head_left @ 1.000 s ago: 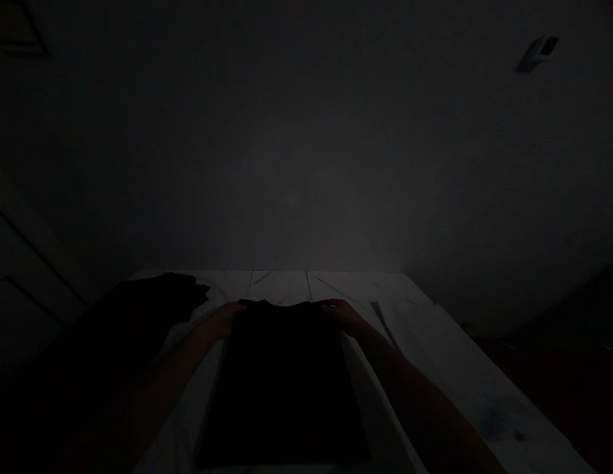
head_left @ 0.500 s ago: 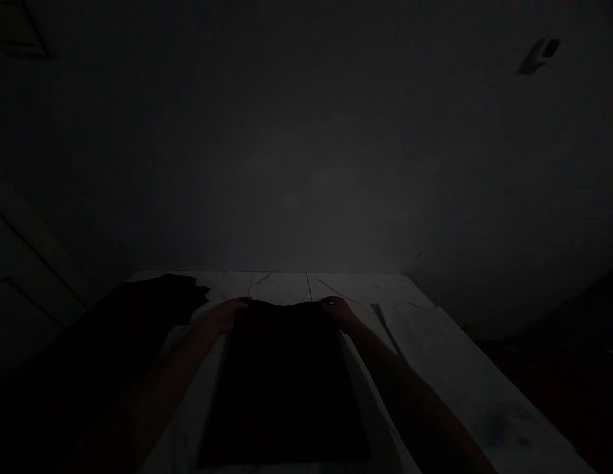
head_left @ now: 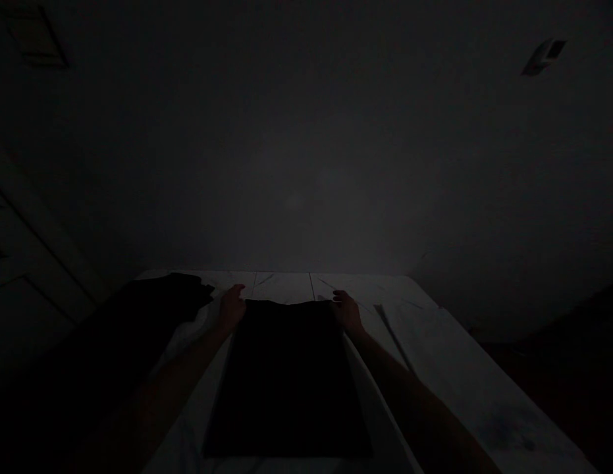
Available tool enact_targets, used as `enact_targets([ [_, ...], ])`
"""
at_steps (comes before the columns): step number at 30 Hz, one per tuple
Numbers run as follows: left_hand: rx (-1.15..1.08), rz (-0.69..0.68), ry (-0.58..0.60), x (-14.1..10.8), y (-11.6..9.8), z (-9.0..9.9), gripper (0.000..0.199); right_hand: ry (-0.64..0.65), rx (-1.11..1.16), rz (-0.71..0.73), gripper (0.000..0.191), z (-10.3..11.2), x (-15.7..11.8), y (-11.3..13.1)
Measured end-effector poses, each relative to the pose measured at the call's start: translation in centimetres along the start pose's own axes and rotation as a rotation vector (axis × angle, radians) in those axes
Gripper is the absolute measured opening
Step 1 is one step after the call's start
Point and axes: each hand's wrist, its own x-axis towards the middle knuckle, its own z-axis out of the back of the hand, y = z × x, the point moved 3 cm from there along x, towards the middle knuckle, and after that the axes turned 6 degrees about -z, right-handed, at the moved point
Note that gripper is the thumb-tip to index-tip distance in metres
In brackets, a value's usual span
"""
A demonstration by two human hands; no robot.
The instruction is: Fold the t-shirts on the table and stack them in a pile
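Observation:
The room is very dim. A black folded garment point(head_left: 286, 378) lies flat in the middle of a white table point(head_left: 281, 288), its top edge straight. My left hand point(head_left: 232, 306) rests beside the garment's top left corner, fingers extended, holding nothing. My right hand point(head_left: 346, 313) sits at the top right corner in the same way, touching at most the edge. Further left, a dark heap of cloth point(head_left: 158, 306) lies on the table, its shape lost in shadow.
A pale sheet or board point(head_left: 459, 375) runs along the table's right side, with a dark smudge near its front. Behind the table stands a bare wall point(head_left: 306, 164). A door point(head_left: 29, 283) is dimly visible at the left, and a small fixture point(head_left: 543, 56) sits high on the right.
Both hands have slid outward, off the garment's top corners to just beside them. The garment has hardly moved. The view has shifted slightly.

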Motion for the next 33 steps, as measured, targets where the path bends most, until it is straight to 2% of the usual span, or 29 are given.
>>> enact_targets([
  [2,0.136,-0.195,0.073,-1.9,-1.0,-1.2,0.046,0.037,-0.078,0.153,0.043,-0.6,-1.5,1.4],
  [5,0.531,-0.522,0.402,-5.6,-2.0,-4.2,0.05,0.204,-0.319,0.504,0.045,-2.9,-4.2,3.4],
  [6,0.666,-0.555,0.5,-6.5,-1.9,-4.9,0.052,0.258,-0.41,0.572,0.049,-3.7,-4.9,3.7],
  [8,0.838,-0.497,0.574,-7.4,-1.5,-5.7,0.055,0.32,-0.545,0.586,0.059,-4.8,-5.6,3.7],
  [13,0.921,-0.477,0.467,-6.3,-1.3,-5.8,0.061,0.337,-0.631,0.543,0.07,-5.3,-5.5,3.5],
  [17,0.926,-0.439,0.504,-5.6,-0.7,-6.1,0.061,0.382,-0.65,0.486,0.075,-5.1,-5.3,3.4],
  [20,0.93,-0.445,0.48,-5.1,-0.3,-6.2,0.059,0.386,-0.658,0.481,0.077,-5.1,-5.2,3.1],
  [25,0.905,-0.408,0.513,-4.3,-1.2,-6.1,0.058,0.382,-0.636,0.45,0.076,-4.9,-4.6,3.1],
  [27,0.887,-0.379,0.549,-4.9,-2.1,-6.2,0.057,0.402,-0.639,0.421,0.075,-4.8,-4.8,3.6],
  [29,0.852,-0.403,0.578,-6.5,-3.1,-6.2,0.058,0.39,-0.632,0.406,0.075,-4.5,-5.8,4.2],
  [33,0.756,-0.49,0.616,-11.6,-3.8,-5.0,0.058,0.407,-0.582,0.573,0.072,-3.7,-10.3,4.5],
])
